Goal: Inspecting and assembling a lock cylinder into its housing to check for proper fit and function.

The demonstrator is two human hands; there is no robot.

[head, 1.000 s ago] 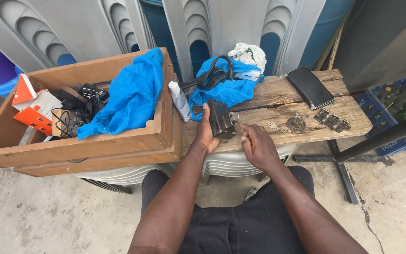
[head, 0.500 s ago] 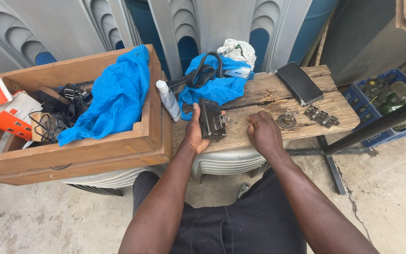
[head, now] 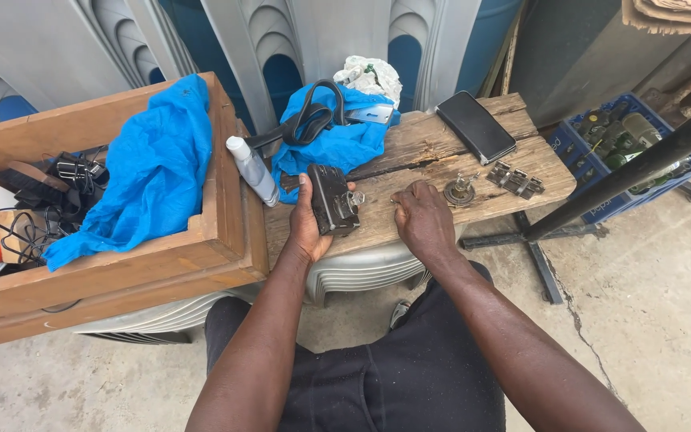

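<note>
My left hand (head: 307,220) grips a dark boxy metal part (head: 332,199) that stands on edge on the worn wooden board (head: 433,164). A small bulb-like piece sticks out of the part's right side. My right hand (head: 421,218) rests knuckles-up on the board just right of it, fingers curled down; whether it pinches anything is hidden. A round metal fitting (head: 460,190) lies close beyond my right hand, and small grey metal clips (head: 515,180) lie farther right.
A black phone (head: 476,126) lies at the board's far right. A blue cloth with a black strap (head: 325,136) and a white tube (head: 252,169) sit left of centre. A wooden crate (head: 229,200) with blue cloth and cables stands left. A blue bottle crate (head: 625,148) and a dark pole (head: 641,164) are right.
The view has shifted a little. My right hand has moved left along the board toward the dark part. My left hand keeps its hold on the part.
</note>
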